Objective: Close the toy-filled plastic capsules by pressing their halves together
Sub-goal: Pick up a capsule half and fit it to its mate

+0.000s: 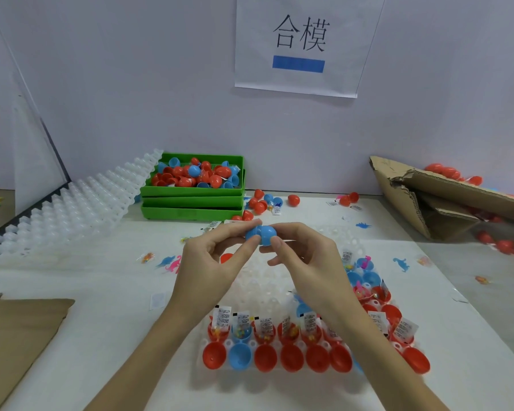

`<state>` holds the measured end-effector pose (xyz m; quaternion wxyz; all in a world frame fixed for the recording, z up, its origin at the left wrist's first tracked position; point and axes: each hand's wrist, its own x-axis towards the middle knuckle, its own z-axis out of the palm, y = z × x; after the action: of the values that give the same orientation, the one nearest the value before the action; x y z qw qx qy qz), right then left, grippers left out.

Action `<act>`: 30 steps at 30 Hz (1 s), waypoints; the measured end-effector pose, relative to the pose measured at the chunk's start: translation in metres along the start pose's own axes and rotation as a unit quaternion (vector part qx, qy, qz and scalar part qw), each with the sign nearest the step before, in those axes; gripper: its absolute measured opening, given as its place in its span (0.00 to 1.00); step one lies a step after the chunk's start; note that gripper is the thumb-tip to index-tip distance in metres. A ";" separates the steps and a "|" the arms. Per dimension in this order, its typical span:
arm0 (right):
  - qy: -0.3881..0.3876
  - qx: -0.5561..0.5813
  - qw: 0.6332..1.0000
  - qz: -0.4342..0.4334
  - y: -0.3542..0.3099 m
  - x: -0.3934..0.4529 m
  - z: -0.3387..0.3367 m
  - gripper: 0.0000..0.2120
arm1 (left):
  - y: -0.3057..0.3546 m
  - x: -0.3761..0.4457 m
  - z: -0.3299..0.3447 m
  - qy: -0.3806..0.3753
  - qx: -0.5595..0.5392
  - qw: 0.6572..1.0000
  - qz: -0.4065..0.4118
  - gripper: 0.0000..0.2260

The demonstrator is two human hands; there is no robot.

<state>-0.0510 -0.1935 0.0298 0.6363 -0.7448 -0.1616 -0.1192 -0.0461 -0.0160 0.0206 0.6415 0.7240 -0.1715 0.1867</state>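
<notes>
- Blue capsule (261, 234) is up in the middle of the frame, held in the air above the white table (107, 321).
- My left hand (211, 262) pinches its left half. My thumb and pointer finger curl round it.
- My right hand (306, 259) pinches its right half the same way, so my fingers are clamped on the capsule from both sides.
- Its two round halves meet in the middle. I cannot tell if they have clicked shut.
- I think it is very light, with thin, hard plastic that is smooth and a bit slippery.
- I think the best place to hold it is on the two round ends, so I can push them straight at each other.
- If I push crooked, it may pop out of my fingers, or the little paper bag inside may get stuck in the gap.
- Lower in the frame, a clear tray (264, 280) holds rows of open red capsules (264, 357) with toy bags standing in them.
- A green bin (190, 200) sits in the upper middle, full of more capsules.
</notes>
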 end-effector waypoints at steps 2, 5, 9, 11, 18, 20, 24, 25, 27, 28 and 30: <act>0.007 0.008 1.000 0.000 0.000 -0.001 0.000 0.08 | 0.000 0.000 0.000 -0.015 0.009 1.000 0.017 0.16; 0.011 0.020 1.000 0.003 -0.002 -0.001 -0.001 0.08 | -0.001 0.000 0.000 -0.013 0.023 0.999 0.037 0.18; 0.001 0.020 1.000 0.000 -0.005 -0.002 -0.001 0.08 | -0.003 0.000 0.000 -0.008 0.015 0.999 0.038 0.18; -0.003 0.018 1.000 -0.003 -0.005 -0.002 -0.002 0.07 | -0.003 0.000 0.001 -0.013 0.006 0.999 0.040 0.17; -0.016 -0.050 0.998 -0.034 -0.002 0.000 -0.003 0.09 | -0.007 -0.001 0.002 -0.014 0.042 0.997 0.069 0.17; -0.014 -0.058 0.998 -0.034 -0.001 -0.001 -0.002 0.08 | -0.008 0.000 0.002 -0.014 0.060 0.995 0.075 0.17; -0.007 -0.047 0.999 -0.022 0.001 -0.001 0.000 0.08 | -0.009 -0.001 0.004 -0.020 0.071 0.995 0.073 0.18; -0.006 -0.039 0.999 -0.016 0.000 -0.001 0.001 0.08 | -0.008 -0.002 0.005 -0.024 0.071 0.995 0.073 0.19; -0.007 -0.008 1.000 0.005 -0.001 -0.001 0.001 0.08 | -0.006 -0.004 0.007 -0.035 0.074 0.994 0.071 0.21; -0.012 0.013 1.000 0.019 -0.002 -0.001 0.001 0.08 | -0.006 -0.004 0.008 -0.039 0.082 0.993 0.075 0.22; -0.032 0.045 0.998 0.042 -0.004 -0.003 0.001 0.06 | -0.005 -0.006 0.008 -0.041 0.108 0.989 0.093 0.24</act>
<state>-0.0549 -0.1922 0.0319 0.6682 -0.7249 -0.1556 -0.0608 -0.0483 -0.0237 0.0120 0.5321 0.7769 -0.2433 0.2326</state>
